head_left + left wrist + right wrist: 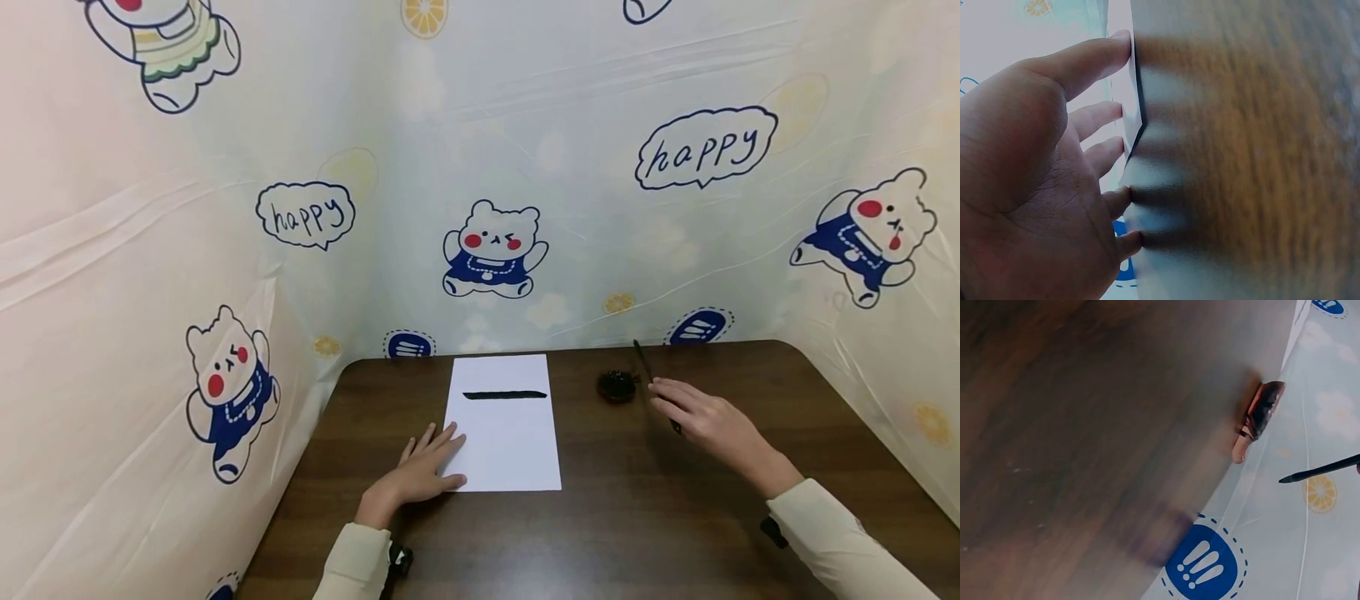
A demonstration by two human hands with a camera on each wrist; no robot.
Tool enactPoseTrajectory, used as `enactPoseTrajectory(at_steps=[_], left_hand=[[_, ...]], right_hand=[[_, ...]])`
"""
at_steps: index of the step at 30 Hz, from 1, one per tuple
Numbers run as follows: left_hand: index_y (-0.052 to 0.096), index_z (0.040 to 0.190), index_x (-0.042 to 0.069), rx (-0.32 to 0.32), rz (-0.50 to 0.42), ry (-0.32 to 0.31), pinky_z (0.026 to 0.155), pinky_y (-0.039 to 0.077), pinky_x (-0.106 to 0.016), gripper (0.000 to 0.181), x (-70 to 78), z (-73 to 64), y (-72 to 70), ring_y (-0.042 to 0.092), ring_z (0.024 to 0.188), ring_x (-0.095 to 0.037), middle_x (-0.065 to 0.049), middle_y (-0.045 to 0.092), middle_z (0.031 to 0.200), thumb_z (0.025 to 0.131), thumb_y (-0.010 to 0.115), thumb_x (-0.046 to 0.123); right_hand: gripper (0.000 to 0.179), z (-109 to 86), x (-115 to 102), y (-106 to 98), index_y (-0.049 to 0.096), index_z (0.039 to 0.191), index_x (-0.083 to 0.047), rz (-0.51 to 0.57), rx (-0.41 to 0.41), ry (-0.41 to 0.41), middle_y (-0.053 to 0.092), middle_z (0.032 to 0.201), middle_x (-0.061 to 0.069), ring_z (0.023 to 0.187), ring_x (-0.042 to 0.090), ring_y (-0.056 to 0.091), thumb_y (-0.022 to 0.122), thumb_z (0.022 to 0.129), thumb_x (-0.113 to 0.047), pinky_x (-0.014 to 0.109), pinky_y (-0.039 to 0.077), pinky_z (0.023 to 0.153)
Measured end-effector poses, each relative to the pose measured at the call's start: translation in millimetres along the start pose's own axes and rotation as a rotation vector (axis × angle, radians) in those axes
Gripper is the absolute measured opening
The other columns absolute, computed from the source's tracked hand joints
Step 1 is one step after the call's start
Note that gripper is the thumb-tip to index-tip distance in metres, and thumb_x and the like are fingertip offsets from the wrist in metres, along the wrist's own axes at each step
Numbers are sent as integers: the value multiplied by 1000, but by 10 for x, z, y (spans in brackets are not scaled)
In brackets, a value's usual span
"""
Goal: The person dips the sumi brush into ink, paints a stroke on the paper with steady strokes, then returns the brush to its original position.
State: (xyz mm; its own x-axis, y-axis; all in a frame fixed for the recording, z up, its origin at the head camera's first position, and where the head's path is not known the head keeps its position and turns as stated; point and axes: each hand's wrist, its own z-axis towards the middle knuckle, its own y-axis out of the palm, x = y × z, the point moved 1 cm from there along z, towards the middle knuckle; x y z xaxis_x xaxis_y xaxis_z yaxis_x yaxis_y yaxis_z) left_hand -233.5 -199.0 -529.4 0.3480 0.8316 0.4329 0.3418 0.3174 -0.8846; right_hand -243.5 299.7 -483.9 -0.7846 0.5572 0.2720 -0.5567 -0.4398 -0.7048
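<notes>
My left hand [420,473] rests at the lower left edge of a white sheet of paper [506,446], its fingers spread. In the left wrist view the thumb and fingertips [1121,47] press along the sheet's edge. A single thick black stroke [504,395] runs across the upper part of the paper. To the right of the sheet, my right hand [708,421] grips a thin dark ink brush [642,358] above the table. The right wrist view shows its pointed tip, while the fingers are almost wholly out of that frame. Just left of this hand sits a small, round, dark ink dish [617,386].
Everything lies on a dark brown wooden table [525,542] with rounded far corners. Pale curtains [585,242] printed with bears, oranges and "happy" bubbles hang behind and along both sides. In the right wrist view the ink dish [1265,409] shows a short reddish knob.
</notes>
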Motion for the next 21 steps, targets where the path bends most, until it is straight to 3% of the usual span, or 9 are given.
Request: enactPoseTrajectory(at_steps=[8,21], left_hand=[[31,155,22,-2,1,-8,114,3,-71,72,8,1,-23,2,152,-41,-5,15,166,94,59,48],[32,155,22,-4,2,-11,114,3,-71,71,-1,6,-11,2,152,-41,-5,15,166,94,59,48]], right_hand=[[57,-99,-12,59,68,117,-2,-32,-108,-35,64,126,21,114,35,63,16,109,-25,35,58,66],[62,-213,-17,177,71,112,-3,-76,-137,-82,67,122,20,112,34,64,11,109,-22,35,59,68]])
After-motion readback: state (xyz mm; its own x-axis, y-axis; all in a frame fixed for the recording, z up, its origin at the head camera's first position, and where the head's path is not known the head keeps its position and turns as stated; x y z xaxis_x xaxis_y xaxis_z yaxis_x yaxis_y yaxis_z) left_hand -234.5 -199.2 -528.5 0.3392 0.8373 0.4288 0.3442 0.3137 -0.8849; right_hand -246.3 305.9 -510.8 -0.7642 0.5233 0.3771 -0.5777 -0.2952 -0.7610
